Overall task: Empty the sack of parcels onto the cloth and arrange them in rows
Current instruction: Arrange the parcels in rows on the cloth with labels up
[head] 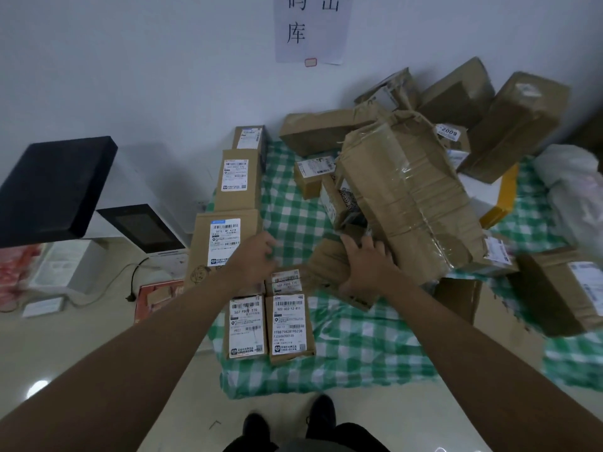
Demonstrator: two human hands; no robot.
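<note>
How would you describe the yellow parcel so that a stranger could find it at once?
Start at the checked cloth and go to its far right side, beside the white sack. There the yellow parcel lies half under the brown boxes. It is the only bright yellow one; all the others are brown cardboard.

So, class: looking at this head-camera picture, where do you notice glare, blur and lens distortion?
Head view: glare shows as a bright spot on the shiny floor at lower left; motion blur smears the left hand and the white sack at the right edge; wide-angle distortion stretches both forearms and tilts the boxes towards the corners; the label near the centre stays sharp enough to read.
</note>
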